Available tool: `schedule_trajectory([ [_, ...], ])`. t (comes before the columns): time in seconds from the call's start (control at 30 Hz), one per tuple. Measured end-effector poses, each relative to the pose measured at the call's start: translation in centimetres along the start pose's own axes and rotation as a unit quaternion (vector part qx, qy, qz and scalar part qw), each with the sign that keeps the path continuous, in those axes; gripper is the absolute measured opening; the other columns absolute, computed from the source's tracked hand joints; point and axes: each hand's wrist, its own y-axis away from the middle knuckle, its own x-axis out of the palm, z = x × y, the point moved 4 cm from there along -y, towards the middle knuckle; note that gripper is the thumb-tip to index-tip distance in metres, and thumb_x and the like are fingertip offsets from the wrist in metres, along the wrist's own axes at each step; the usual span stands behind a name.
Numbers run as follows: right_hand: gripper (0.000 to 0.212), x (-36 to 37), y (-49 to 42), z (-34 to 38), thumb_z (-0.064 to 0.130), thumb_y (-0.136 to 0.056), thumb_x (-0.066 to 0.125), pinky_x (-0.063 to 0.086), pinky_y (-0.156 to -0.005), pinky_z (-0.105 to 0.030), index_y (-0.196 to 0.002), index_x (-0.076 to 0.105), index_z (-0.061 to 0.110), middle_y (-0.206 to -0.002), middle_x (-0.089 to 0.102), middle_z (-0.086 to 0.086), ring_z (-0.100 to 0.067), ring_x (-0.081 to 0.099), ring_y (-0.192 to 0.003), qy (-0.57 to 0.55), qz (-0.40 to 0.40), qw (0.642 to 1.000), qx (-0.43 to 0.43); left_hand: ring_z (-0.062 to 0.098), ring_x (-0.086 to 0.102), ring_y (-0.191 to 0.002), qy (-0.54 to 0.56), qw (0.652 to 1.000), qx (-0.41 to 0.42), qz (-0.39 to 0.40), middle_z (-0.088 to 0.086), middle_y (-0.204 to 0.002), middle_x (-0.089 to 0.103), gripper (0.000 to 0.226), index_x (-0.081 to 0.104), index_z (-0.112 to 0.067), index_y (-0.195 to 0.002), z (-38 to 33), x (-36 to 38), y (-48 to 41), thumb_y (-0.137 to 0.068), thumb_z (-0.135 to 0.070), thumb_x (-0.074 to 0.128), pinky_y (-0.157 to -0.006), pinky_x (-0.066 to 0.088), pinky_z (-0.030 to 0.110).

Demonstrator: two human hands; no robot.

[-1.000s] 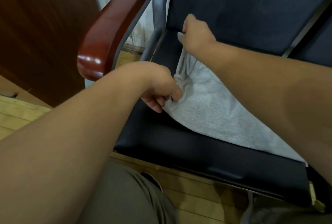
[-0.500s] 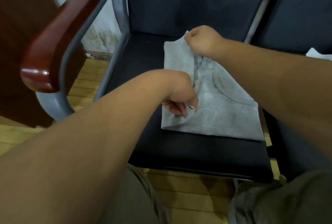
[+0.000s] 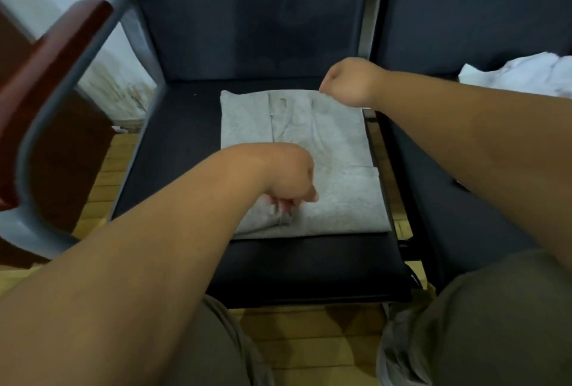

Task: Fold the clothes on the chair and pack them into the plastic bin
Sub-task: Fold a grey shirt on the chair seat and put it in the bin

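1. Head view, layout: shows the grey garment (image 3: 334, 169) lying as a flat rectangle on the chair seat (image 3: 173, 169), close to the seat's right edge, with its far edge near the backrest.
2. Head view, left hand (image 3: 288, 178): pinches a small ridge of cloth near the garment's near-left corner, fingers curled down onto it.
3. Head view, right hand (image 3: 349, 82): sits fisted at the garment's far-right corner, touching its edge; cannot tell whether cloth is caught between the fingers.
4. Head view, change: half a second ago held one side lifted off the seat; now has it laid over, doubled and flat.
5. Head view, meaning: looks like one fold just finished. Probably leaves smoothing or another fold, then packing. Shows no plastic bin here. Shows a white cloth (image 3: 520, 76) on the neighbouring seat to the right, likely unfolded as yet.
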Motion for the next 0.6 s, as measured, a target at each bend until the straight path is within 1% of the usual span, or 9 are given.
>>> schedule_trajectory([
  [0.1,0.025,0.0,-0.2,-3.6,0.010,-0.101,0.048,0.052,-0.082,-0.036,-0.086,0.066,0.002,-0.092,0.065,-0.010,-0.030,0.061,-0.098,0.017,0.007,0.998,0.057,0.012,0.076,-0.087,0.009,0.997,0.074,-0.001,-0.005,-0.097,0.077,0.007,0.072,-0.021,-0.106,-2.7,1.0,-0.9,-0.100,-0.021,0.069,-0.086,0.062,0.032],
  [0.13,0.026,-0.2,-0.1,-4.2,0.008,-0.101,0.047,0.053,-0.083,-0.038,-0.089,0.068,0.001,-0.096,0.067,-0.011,-0.033,0.062,-0.101,0.027,0.014,0.998,0.062,0.012,0.075,-0.089,0.004,0.996,0.091,-0.004,-0.006,-0.099,0.076,0.011,0.073,-0.024,-0.106,-3.4,1.2,-1.4,-0.099,-0.017,0.068,-0.089,0.061,0.032],
  [0.17,0.026,-0.4,0.0,-4.6,0.008,-0.101,0.049,0.054,-0.091,-0.040,-0.107,0.073,0.000,-0.111,0.071,-0.014,-0.035,0.065,-0.112,0.028,0.014,0.998,0.059,0.012,0.073,-0.092,-0.007,0.994,0.104,-0.014,-0.007,-0.102,0.075,0.015,0.073,-0.027,-0.105,-3.8,1.3,-1.9,-0.099,-0.016,0.067,-0.090,0.060,0.032],
  [0.23,0.039,-1.0,0.1,-5.3,0.012,-0.103,0.054,0.048,-0.109,-0.037,-0.140,0.065,0.010,-0.143,0.062,-0.010,-0.030,0.057,-0.134,0.019,0.005,0.998,0.053,0.012,0.068,-0.099,-0.029,0.990,0.131,-0.035,-0.009,-0.108,0.070,0.021,0.071,-0.036,-0.108,-4.3,1.3,-2.9,-0.099,-0.018,0.067,-0.092,0.057,0.032],
  [0.3,0.046,-1.0,-0.1,-6.2,0.012,-0.105,0.056,0.042,-0.116,-0.032,-0.150,0.056,0.016,-0.156,0.052,-0.005,-0.025,0.049,-0.142,0.007,0.010,0.999,0.045,0.010,0.065,-0.103,-0.030,0.984,0.172,-0.021,-0.012,-0.114,0.067,0.031,0.067,-0.042,-0.122,-5.1,1.7,-3.8,-0.100,-0.019,0.067,-0.092,0.054,0.029],
  [0.37,0.050,-0.5,-0.8,-7.5,0.011,-0.102,0.061,0.044,-0.114,-0.030,-0.150,0.057,0.024,-0.156,0.050,-0.004,-0.023,0.050,-0.139,-0.030,0.008,0.999,0.040,0.005,0.062,-0.102,-0.042,0.974,0.221,0.006,-0.011,-0.119,0.063,0.043,0.061,-0.046,-0.134,-6.4,2.5,-4.6,-0.099,-0.022,0.069,-0.092,0.052,0.028],
  [0.47,0.056,0.7,-1.5,-8.5,0.014,-0.100,0.066,0.041,-0.106,-0.022,-0.151,0.056,0.032,-0.158,0.048,0.000,-0.020,0.050,-0.140,-0.019,0.028,0.999,0.009,0.004,0.055,-0.098,-0.097,0.961,0.257,0.031,-0.010,-0.127,0.050,0.055,0.056,-0.051,-0.139,-8.2,3.6,-6.0,-0.095,-0.025,0.076,-0.090,0.051,0.028],
  [0.53,0.052,1.1,-2.1,-8.9,0.017,-0.100,0.067,0.040,-0.104,-0.021,-0.149,0.058,0.031,-0.155,0.051,0.001,-0.018,0.050,-0.139,-0.005,0.016,1.000,-0.013,0.009,0.053,-0.106,-0.134,0.958,0.251,0.037,-0.010,-0.128,0.043,0.052,0.060,-0.050,-0.134,-8.6,4.3,-6.9,-0.091,-0.028,0.080,-0.096,0.051,0.033],
  [0.6,0.045,1.2,-2.6,-9.0,0.018,-0.098,0.071,0.042,-0.096,-0.022,-0.142,0.064,0.029,-0.137,0.058,0.003,-0.015,0.055,-0.128,0.002,-0.010,1.000,-0.025,0.012,0.052,-0.110,-0.143,0.959,0.245,0.033,-0.011,-0.124,0.043,0.039,0.069,-0.044,-0.120,-8.7,4.7,-7.4,-0.087,-0.031,0.084,-0.098,0.053,0.039],
])
